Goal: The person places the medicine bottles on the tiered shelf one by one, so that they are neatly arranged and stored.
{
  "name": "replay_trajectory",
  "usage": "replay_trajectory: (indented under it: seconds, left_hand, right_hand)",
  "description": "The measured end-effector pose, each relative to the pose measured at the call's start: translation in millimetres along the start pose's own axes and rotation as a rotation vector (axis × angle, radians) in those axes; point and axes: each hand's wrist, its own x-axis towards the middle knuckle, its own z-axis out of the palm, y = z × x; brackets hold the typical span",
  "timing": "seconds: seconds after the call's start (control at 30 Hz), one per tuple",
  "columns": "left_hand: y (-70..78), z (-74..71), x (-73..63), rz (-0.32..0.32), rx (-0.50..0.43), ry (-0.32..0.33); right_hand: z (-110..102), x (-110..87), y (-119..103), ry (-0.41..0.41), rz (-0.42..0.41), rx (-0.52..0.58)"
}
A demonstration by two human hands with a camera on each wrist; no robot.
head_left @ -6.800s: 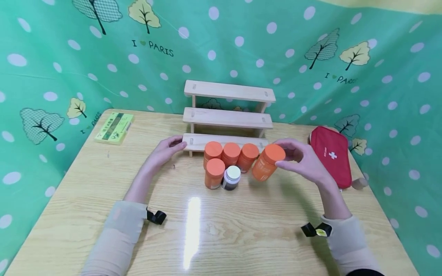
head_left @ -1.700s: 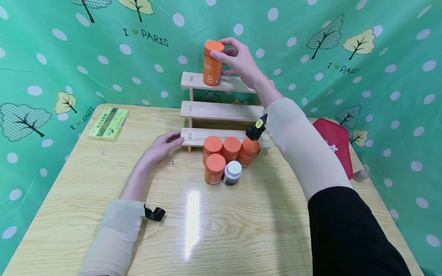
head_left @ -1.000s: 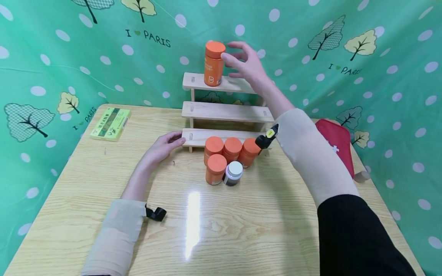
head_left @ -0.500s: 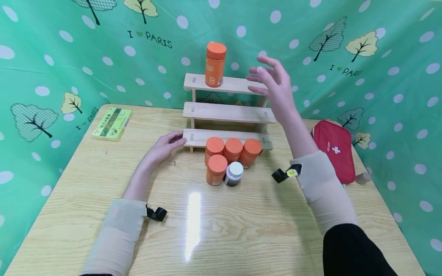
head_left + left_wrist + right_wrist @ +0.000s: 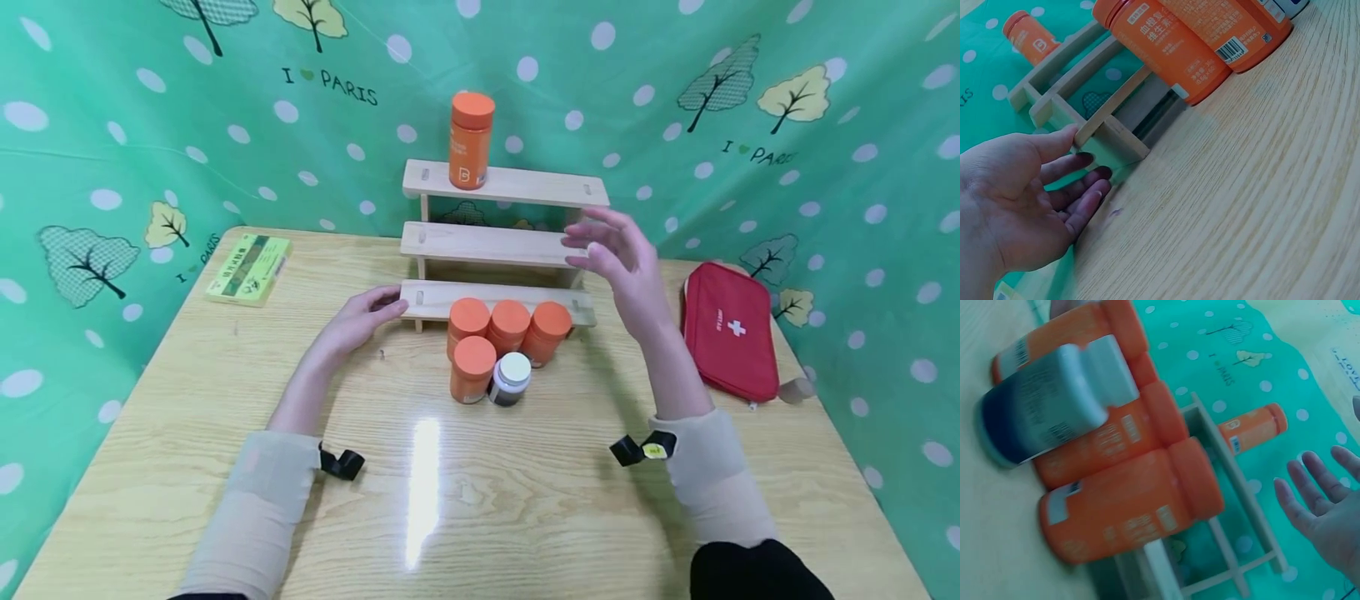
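Head view shows one orange bottle [image 5: 470, 150] upright on the top of the wooden rack [image 5: 480, 241]; this one seems placed, while four orange bottles [image 5: 472, 372] and one white-capped bottle [image 5: 511, 381] remain on the table [image 5: 525, 500]. Left hand [image 5: 362, 321] grips the lowest board's end [image 5: 422, 297]; right hand [image 5: 632, 271], fingers loosely apart, holds nothing, away from all bottles.

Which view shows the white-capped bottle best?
The right wrist view: the white-capped bottle appears large and unobstructed, cap to base, though its print is blurred. The head view shows it small and from above; the left wrist view catches only a cropped bit at the top edge.
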Motion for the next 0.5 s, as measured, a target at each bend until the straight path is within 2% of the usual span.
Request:
replay_trajectory:
  seconds: [0.27,0.5]
  left_hand:
    - [-2.4,0.1,2.8,0.018,0.005,0.001]
    - [-3.2,-0.5,1.8,0.006,-0.001,0.009]
  right_hand:
    - [-8,-26.3,19,-0.033,0.066,-0.052]
    - [-11,-34.1,34,-0.048,0.099,-0.05]
